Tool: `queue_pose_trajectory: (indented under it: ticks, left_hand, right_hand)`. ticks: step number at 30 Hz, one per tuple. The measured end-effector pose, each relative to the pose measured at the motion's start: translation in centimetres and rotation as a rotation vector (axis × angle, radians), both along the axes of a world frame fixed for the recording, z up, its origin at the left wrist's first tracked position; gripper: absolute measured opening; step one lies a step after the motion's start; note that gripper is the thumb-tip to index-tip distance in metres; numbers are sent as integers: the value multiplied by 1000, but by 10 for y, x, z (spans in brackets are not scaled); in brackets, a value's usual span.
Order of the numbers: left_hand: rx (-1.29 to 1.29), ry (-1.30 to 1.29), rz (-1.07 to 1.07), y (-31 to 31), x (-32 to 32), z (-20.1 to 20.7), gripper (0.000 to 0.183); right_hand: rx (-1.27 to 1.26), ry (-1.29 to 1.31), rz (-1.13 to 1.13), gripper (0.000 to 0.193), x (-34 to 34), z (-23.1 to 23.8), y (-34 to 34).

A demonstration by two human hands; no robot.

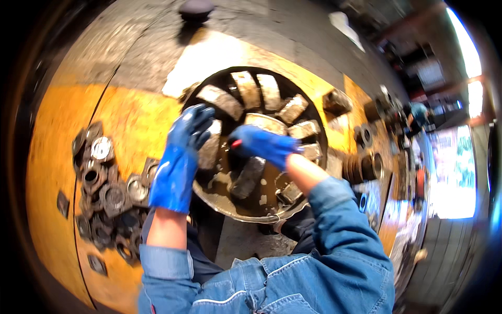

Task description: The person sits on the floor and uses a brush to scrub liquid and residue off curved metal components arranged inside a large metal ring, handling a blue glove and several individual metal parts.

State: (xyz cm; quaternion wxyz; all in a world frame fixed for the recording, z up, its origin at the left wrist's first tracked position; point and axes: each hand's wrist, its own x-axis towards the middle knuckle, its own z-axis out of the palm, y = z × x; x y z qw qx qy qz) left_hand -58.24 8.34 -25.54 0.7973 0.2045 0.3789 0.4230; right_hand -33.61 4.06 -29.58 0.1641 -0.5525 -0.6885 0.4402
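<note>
A large round metal basin (235, 213) stands before me with murky liquid and several curved, dirty metal blocks in it. My left hand (189, 127), in a long blue rubber glove, is over the basin's left rim, fingers apart and slightly bent. It is beside an upright-lying metal block (210, 149); whether it touches the block I cannot tell. My right hand (264, 142), gloved in blue and smeared by motion, is closed above the middle of the basin. A small dark object with a red part (236, 143) shows at its fingers; its kind is unclear. Below it lies another block (249, 178).
Dark metal parts with round holes (112, 193) are heaped on the yellow floor (52, 157) at left. At right are a stack of metal rings (362, 167) and a cylindrical piece (337, 101). A dark rounded object (196, 9) stands far ahead; a person (418, 115) is at far right.
</note>
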Motion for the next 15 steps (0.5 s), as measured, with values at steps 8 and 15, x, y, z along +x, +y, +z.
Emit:
queue_pose_trajectory:
  ticks: [8,15]
  left_hand:
    - [-120,-73,-23,19,-21,-19,48]
    - [-112,-127,-77,14,-17,-28,51]
  right_hand:
    - [39,-502,8,29,-24,28,26]
    - [73,78,-611,63,47,119,24]
